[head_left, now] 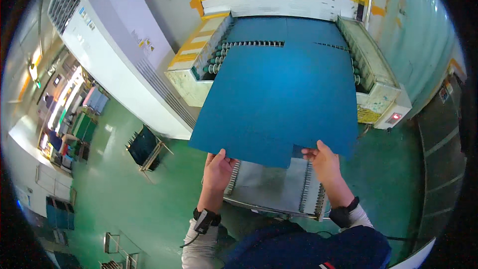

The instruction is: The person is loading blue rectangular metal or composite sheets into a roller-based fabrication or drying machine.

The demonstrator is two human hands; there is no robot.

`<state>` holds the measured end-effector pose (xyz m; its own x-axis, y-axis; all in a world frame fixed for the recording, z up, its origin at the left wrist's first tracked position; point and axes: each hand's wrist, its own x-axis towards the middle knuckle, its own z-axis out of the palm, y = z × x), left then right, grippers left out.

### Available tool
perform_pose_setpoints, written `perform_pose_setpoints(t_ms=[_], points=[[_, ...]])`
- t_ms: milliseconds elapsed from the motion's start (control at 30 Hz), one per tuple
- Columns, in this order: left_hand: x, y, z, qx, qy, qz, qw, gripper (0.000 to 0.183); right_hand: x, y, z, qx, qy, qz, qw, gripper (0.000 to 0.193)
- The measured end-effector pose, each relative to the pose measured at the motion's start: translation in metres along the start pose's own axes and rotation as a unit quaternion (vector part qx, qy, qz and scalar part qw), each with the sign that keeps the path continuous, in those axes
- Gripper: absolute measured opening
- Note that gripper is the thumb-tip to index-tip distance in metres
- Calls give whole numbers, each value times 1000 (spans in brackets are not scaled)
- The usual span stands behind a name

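Fingers (220,155) pinch blue sheeting (279,97), long axis toward rollers (215,60).

At left, a tall white air-conditioning unit (107,55) is seen standing on the green floor (174,194). Near its base, dark panels (143,145) are held in 1 small rack (155,156). Farther back, 1 person (56,140) is seen near a green bin (84,127). At right, a translucent curtain (418,45) is hung near a dark, banded partition (440,142).

Panels (279,89) over rollers (215,61), cabinet (114,55) at left
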<state>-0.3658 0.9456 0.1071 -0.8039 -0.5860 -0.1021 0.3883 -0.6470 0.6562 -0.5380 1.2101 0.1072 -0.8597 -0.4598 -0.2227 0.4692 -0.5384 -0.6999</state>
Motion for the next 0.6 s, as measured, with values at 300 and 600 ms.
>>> perform_pose_setpoints(t_ms=[300,600], points=[[10,6,26,-5,23,-6,1000,20,-10,-32,-28,35,45,-78,995,13],[36,3,16,9,-16,2,1000,19,1,-47,-57,21,57,-102,993,19]])
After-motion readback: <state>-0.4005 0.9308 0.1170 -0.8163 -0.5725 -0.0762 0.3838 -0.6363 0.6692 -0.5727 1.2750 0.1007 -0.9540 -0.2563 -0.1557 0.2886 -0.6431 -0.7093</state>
